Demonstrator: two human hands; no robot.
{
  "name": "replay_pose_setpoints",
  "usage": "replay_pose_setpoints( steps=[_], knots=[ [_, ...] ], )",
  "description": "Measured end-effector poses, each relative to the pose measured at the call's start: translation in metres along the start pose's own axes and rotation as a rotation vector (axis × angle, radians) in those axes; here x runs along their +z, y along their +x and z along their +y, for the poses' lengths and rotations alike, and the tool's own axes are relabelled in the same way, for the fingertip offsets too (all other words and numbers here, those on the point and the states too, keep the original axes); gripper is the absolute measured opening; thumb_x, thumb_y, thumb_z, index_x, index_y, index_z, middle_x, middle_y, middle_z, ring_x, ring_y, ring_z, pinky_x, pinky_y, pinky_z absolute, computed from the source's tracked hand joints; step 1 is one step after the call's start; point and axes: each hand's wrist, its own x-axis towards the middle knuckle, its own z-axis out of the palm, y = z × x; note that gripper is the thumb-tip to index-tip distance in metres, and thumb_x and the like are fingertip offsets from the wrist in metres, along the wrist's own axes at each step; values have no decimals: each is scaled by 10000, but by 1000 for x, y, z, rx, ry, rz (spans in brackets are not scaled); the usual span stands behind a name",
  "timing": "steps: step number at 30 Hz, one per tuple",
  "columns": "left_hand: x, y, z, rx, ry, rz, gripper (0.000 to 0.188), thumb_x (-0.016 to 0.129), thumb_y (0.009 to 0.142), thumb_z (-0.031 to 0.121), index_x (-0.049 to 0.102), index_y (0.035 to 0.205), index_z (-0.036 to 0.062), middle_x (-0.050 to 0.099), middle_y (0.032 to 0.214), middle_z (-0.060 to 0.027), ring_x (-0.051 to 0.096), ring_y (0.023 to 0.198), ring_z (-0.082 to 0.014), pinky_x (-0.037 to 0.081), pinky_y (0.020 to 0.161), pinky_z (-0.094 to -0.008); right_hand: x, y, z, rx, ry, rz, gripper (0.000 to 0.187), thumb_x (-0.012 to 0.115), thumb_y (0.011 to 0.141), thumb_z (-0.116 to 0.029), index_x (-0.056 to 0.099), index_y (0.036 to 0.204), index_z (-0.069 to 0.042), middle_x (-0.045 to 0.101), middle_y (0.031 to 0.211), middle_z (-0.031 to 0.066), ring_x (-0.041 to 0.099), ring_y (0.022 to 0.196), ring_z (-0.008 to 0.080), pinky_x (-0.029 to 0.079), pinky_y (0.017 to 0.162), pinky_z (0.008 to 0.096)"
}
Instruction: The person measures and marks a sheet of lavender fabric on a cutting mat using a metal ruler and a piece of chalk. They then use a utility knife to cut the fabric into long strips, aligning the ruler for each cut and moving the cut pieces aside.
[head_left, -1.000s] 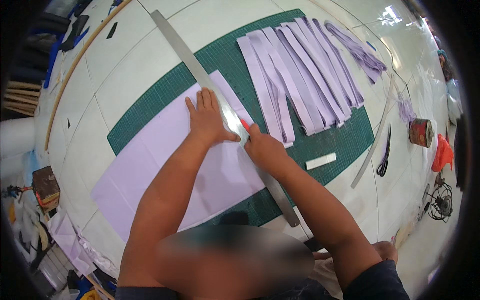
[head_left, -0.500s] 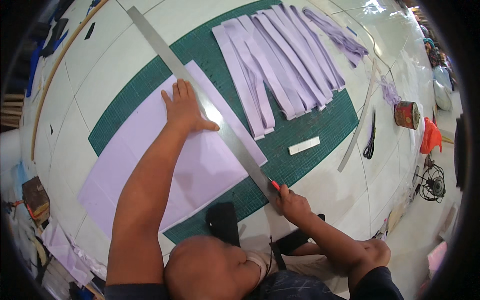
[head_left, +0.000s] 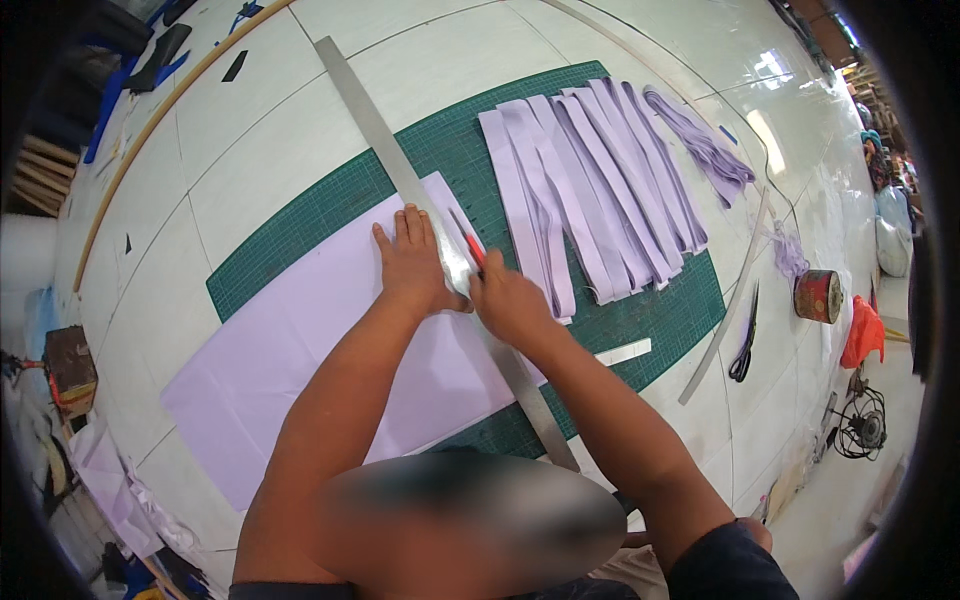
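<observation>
Spread over the green cutting mat [head_left: 300,230] and tiled floor [head_left: 240,120]: lilac fabric [head_left: 290,330], under a steel ruler [head_left: 372,125]. Laid across ruler and fabric: left hand [head_left: 412,265], fingers splayed, grasping nothing; best to press firmly, thumb clear of the blade. Clenched in the right hand [head_left: 510,305]: red-handled utility knife [head_left: 473,245], best drawn snug along the ruler. Beyond: lilac strips [head_left: 625,190].

Left grip [head_left: 410,268] touches ruler [head_left: 366,112], right grip [head_left: 508,302] holds cutter [head_left: 475,248]
</observation>
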Motion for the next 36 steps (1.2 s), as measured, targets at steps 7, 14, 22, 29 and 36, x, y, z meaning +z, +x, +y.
replay_pose_setpoints(
  steps=[7,14,22,29,36],
  knots=[
    [0,1,-5,12,-9,-50,1475,810,510,756,120,1575,4,121,1628,-236,72,1526,-391,133,1166,-646,3,66,-49,-7,32,44,396,400,1034,-387,452,1069,4,691,910,268,691,872,437,536,790,515],
    [-7,-3,-7,14,-38,-58,1486,807,513,765,100,1576,6,119,1630,-236,58,1529,-392,118,1164,-655,4,77,-51,4,60,31,448,443,1007,-414,476,1090,26,687,964,295,682,926,457,530,841,517],
    [-4,2,0,-5,29,-86,1504,782,523,780,84,1566,-48,95,1636,-245,78,1527,-392,116,1163,-656,-5,51,-34,-25,-39,-59,351,495,985,-322,470,1116,3,686,948,278,680,914,453,530,823,521],
    [-6,1,1,-19,-25,-78,1515,807,499,717,70,1550,-88,85,1638,-254,70,1533,-376,93,1178,-643,6,-98,36,215,-91,-217,285,507,960,-259,449,1134,-40,686,870,278,671,824,483,522,745,572],
    [-3,4,-1,-12,-28,-70,1533,816,479,735,88,1553,-82,92,1632,-262,86,1529,-376,107,1169,-655,7,-232,100,304,-179,-328,283,522,963,-278,428,1087,-42,679,807,249,682,770,449,536,700,557]
  ],
)
